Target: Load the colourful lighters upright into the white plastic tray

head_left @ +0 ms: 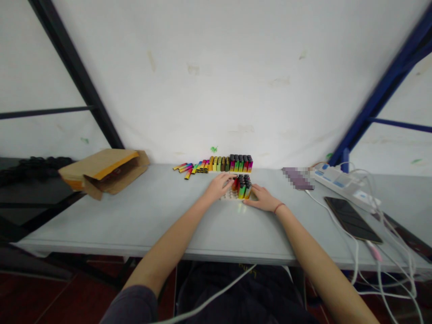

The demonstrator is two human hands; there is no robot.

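A small white holed tray (231, 195) rests on the grey table, with several black-topped lighters (242, 191) upright in its right part. Over its left part is my left hand (218, 186), thumb and fingertips closed round the top of a red lighter (235, 185); the fingers partly hide it. My right hand (265, 198) grips the tray's right front corner, its thumb along the front edge and its fingers against the right side. Just behind stand more lighters (240, 164) in close rows, purple, green and red. Yellow and dark lighters (218, 164) are beside those.
Loose multicoloured lighters (187, 168) lie at the back left. An open cardboard box (104, 168) is further left. On the right are a phone (353, 219), a pixelated purple object (298, 178), a white power strip (347, 186) and tangled white cables. A white wall closes off the back.
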